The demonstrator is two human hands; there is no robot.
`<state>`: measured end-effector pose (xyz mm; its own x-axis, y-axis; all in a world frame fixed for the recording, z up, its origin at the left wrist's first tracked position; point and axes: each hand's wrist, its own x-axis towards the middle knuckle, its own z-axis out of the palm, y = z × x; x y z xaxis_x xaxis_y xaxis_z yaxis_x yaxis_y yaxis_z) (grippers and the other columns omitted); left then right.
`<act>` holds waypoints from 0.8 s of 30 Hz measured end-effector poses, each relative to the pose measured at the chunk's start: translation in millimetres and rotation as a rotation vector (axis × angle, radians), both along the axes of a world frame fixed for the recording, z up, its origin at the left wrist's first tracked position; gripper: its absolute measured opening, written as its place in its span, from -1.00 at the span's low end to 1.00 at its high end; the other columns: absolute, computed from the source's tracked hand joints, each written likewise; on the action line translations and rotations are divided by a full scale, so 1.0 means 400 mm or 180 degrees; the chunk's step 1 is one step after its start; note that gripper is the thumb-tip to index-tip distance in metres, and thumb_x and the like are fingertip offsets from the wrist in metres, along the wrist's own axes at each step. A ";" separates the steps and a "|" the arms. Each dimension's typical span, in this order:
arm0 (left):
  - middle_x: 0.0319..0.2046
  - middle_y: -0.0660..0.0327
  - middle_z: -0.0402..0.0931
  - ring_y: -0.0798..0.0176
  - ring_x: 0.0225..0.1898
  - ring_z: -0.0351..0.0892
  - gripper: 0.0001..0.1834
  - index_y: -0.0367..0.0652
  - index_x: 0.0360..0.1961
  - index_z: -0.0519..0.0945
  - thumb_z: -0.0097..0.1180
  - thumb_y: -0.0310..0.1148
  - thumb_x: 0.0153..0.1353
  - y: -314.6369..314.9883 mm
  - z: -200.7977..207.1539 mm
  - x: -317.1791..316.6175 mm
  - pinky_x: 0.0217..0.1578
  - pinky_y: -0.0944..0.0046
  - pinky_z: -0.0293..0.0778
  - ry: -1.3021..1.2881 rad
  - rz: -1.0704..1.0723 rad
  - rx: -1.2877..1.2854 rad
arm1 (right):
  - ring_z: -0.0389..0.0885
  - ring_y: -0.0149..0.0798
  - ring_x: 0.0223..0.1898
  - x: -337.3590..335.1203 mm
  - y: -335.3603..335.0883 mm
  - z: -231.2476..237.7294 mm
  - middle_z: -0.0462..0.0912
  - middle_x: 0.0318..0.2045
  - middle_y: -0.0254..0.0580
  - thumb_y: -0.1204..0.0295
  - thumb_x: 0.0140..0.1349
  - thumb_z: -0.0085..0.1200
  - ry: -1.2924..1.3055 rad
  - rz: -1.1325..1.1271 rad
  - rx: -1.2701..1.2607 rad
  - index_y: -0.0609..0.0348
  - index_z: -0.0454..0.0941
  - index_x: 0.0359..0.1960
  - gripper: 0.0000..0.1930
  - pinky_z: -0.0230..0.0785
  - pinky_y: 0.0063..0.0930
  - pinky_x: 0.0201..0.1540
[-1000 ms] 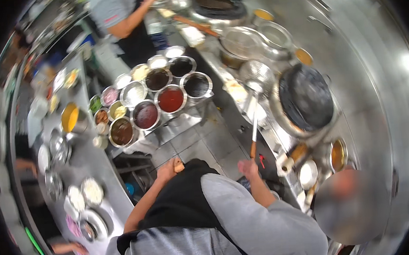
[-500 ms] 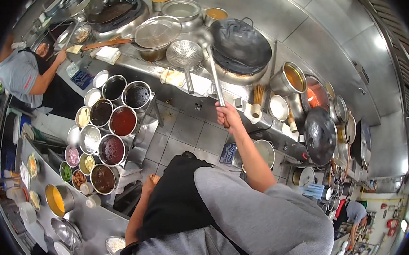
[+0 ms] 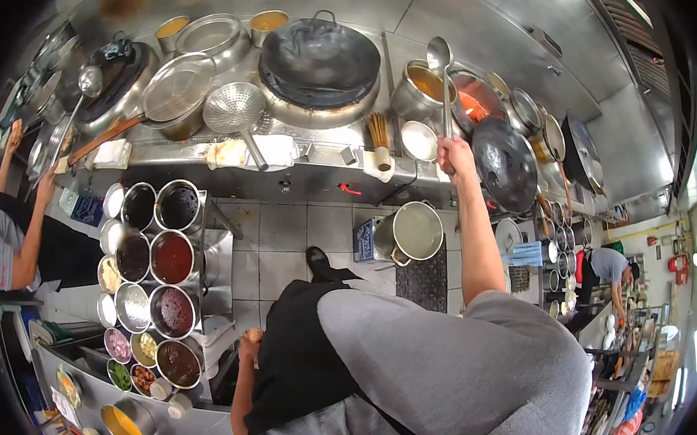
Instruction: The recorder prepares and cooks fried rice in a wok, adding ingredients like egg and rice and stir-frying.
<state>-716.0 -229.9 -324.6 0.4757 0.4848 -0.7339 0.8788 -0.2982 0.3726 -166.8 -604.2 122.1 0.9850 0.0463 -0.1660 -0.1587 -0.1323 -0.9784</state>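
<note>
My right hand (image 3: 455, 155) is raised and shut on the long handle of a steel ladle (image 3: 438, 53). The ladle's bowl hangs above a steel pot of orange liquid (image 3: 427, 87), beside a pan of red sauce (image 3: 479, 102). A large black wok (image 3: 319, 54) sits on the stove to the left of them. My left hand (image 3: 250, 342) hangs low by my black apron with its fingers curled and nothing visible in it. It is close to a trolley of round sauce containers (image 3: 172, 257).
A steel strainer (image 3: 234, 107) and a lidded pan (image 3: 178, 88) lie on the stove counter. A steel pot (image 3: 416, 230) stands on the tiled floor. A co-worker (image 3: 10, 233) reaches to the counter at the left. Another person (image 3: 611, 268) bends over at the far right.
My right hand has swung the ladle up and to the right, from beside the black wok to above the pot of orange liquid. My left hand has stayed low by the trolley.
</note>
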 end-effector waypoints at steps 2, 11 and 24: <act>-0.04 -0.21 0.54 -0.19 0.05 0.52 -0.29 -0.30 0.07 0.35 0.30 -0.12 -0.02 0.027 -0.089 -0.012 0.04 0.00 0.43 0.0010 0.0041 0.0028 | 0.33 -0.47 -0.76 0.080 -0.068 -0.050 0.41 -0.69 -0.38 0.51 0.19 0.00 0.0031 -0.0081 0.0260 0.22 0.45 -0.33 -0.94 0.16 -0.57 -0.72; 0.01 -0.25 0.49 -0.26 0.07 0.49 -0.41 -0.23 0.14 0.35 0.08 -0.09 0.17 0.075 -0.184 -0.009 0.00 -0.06 0.43 -0.0188 -0.0391 0.0554 | 0.30 -0.49 -0.74 0.251 -0.202 -0.173 0.37 -0.70 -0.43 0.52 0.19 -0.03 0.0514 -0.0432 0.0538 0.16 0.42 -0.42 -0.96 0.13 -0.58 -0.72; 0.03 -0.23 0.48 -0.28 0.06 0.47 -0.44 -0.13 0.18 0.33 -0.14 0.04 0.32 0.075 -0.143 0.308 0.01 -0.14 0.39 -0.1452 -0.0762 0.0729 | 0.27 -0.50 -0.74 0.202 -0.213 -0.030 0.28 -0.70 -0.42 0.60 0.11 -0.18 0.1268 0.0997 0.4791 0.49 0.34 -0.24 -0.80 0.11 -0.57 -0.65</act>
<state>-592.9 -199.9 -382.0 0.8365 0.4471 -0.3168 0.5416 -0.5874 0.6013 -85.9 -689.3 110.0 0.8119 0.5835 -0.0172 -0.5795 0.8021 -0.1442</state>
